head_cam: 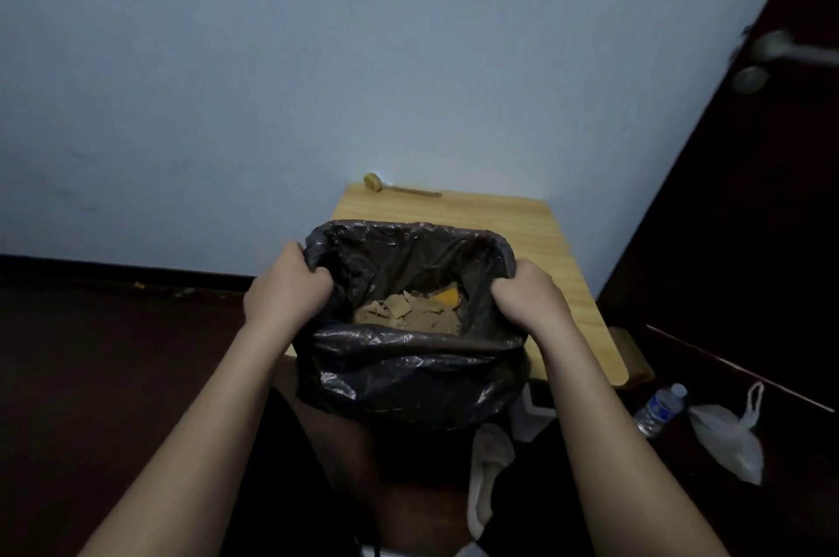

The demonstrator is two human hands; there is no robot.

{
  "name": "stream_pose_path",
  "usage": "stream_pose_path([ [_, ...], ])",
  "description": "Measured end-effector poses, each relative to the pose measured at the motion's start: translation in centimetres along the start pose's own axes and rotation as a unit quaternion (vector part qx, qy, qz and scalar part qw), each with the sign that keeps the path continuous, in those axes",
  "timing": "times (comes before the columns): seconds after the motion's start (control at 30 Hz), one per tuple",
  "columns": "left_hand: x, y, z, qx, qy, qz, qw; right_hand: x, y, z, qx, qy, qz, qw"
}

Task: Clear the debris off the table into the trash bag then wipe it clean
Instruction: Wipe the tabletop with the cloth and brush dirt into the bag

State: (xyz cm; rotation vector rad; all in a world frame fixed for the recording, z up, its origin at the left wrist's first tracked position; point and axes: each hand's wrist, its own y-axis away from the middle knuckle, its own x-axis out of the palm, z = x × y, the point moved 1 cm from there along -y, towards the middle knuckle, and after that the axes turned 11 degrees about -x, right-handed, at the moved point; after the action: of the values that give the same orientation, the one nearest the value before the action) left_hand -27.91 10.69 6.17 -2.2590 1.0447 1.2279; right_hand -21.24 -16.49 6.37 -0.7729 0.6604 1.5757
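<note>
While gripped: one trash bag [408,370], two hands.

Wooden table [551,238] with small mallet [390,187] at back

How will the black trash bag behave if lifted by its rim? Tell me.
The trash bag looks thin and crinkled, so probably floppy; it likely sags unless both hands, left hand and right hand, hold it open. Only a few paper scraps inside, so probably light.
</note>
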Motion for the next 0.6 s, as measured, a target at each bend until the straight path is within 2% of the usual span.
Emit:
stream_pose_path([
  [0.27,-2.6,-3.9,-5.6,0.005,0.052,-0.009,0.999,-3.7,-5.2,4.4,-0.036,-0.021,-0.046,0.998],
  [0.6,-3.7,-8.6,-10.5,0.013,0.134,-0.003,0.991,-6.0,-11.9,7.2,-0.063,-0.161,-0.104,0.979],
])
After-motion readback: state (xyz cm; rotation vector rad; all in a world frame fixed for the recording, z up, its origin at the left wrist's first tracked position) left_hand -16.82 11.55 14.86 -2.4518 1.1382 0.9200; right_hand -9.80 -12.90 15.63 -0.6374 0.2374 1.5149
